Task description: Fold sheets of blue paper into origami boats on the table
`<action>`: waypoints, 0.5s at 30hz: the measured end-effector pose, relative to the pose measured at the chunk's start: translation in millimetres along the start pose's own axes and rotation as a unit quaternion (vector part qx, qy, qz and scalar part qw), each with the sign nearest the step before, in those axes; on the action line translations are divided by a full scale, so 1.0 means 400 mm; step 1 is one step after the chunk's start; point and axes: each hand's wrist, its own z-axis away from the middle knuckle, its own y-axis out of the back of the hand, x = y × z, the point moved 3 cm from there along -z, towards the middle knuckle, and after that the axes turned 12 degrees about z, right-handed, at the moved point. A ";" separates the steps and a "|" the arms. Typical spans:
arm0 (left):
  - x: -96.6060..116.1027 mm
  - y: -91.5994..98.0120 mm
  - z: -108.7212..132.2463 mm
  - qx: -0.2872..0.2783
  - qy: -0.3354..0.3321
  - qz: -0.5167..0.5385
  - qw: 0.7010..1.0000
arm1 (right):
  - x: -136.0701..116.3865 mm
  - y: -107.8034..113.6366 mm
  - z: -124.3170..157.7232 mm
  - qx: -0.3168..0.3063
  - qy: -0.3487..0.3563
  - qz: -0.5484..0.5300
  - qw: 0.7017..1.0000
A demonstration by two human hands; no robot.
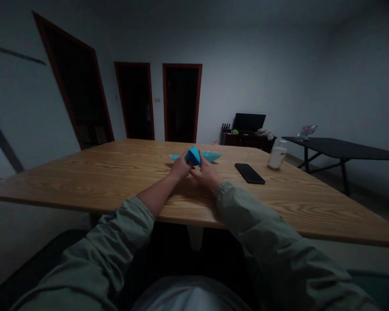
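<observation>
A folded piece of blue paper (193, 156) is held between my two hands, above the middle of the wooden table (116, 172). My left hand (181, 166) grips its left side, and the fingers of my right hand (208, 173) close on its right side. Just behind my hands lies a lighter blue folded paper (213, 156) with pointed ends showing to the left and right; its middle is hidden by my hands and the held paper.
A black phone (250, 173) lies right of my hands, with a white bottle (277, 155) standing beyond it. Farther back are a dark cabinet with a screen (250, 122) and a black table (346, 147) at the right.
</observation>
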 end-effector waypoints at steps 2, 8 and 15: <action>0.015 0.004 0.005 0.026 -0.032 -0.058 0.997 | -0.008 0.014 -0.002 0.011 -0.007 0.030 0.999; 0.035 0.003 0.017 0.031 -0.065 -0.115 0.991 | 0.010 0.053 -0.019 0.020 -0.080 0.113 0.990; 0.004 0.017 -0.009 0.107 0.062 0.122 0.985 | 0.041 0.056 -0.016 0.025 -0.106 0.119 0.987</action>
